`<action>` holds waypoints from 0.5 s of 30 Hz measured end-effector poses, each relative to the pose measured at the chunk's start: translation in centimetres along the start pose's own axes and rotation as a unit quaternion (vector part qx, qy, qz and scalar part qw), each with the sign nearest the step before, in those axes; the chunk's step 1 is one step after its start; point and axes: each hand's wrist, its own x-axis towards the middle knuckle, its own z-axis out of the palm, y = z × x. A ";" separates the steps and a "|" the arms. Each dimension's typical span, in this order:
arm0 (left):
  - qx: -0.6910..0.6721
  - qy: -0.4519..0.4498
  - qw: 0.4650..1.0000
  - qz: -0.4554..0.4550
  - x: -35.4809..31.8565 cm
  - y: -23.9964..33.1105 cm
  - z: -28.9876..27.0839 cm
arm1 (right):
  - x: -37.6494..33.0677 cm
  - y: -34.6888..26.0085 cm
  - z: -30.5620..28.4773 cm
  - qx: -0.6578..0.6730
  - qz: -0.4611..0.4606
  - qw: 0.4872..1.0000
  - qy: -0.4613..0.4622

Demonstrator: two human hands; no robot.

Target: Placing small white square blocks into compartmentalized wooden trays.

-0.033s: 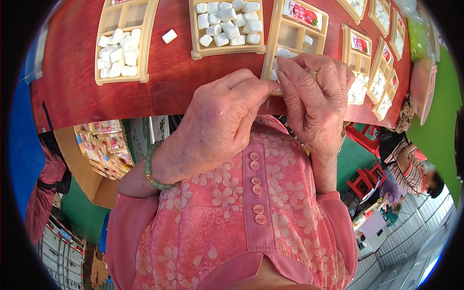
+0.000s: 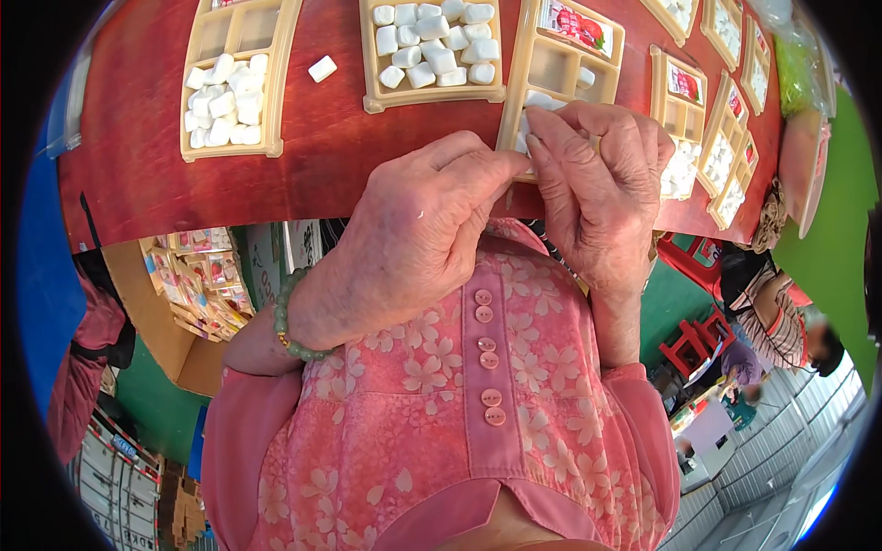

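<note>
A beige compartment tray (image 2: 507,115) lies on the red table under my hands. White marshmallows (image 2: 544,100) show in its near section, partly covered by my fingers. A single marshmallow (image 2: 585,78) sits in one of its small compartments, and a sachet with a red fruit picture (image 2: 577,28) fills the far one. My left hand (image 2: 427,220) is closed, its fingertips at the tray's near left edge. Opposite it, my right hand (image 2: 602,188) bends over the near section with thumb and fingers pinched. Whatever either hand grips is hidden.
Left of my hands are two more trays of marshmallows, one far left (image 2: 276,138) and one in the middle (image 2: 432,99). Between them lies a loose marshmallow (image 2: 322,69). Several filled trays (image 2: 678,115) line the right side. Below the table edge stands a cardboard box (image 2: 147,303) of packs.
</note>
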 end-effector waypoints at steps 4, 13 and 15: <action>-0.003 -0.003 1.000 -0.004 0.1 0.1 0.0 | 0.3 -0.5 -0.6 -0.008 0.000 1.000 -0.013; 0.005 -0.004 1.000 -0.006 0.0 0.0 -0.2 | -1.6 0.1 -0.6 -0.013 0.003 0.999 -0.037; 0.014 -0.005 1.000 -0.004 -0.1 -0.1 -0.2 | -1.9 -0.5 -0.4 -0.016 0.023 0.996 -0.083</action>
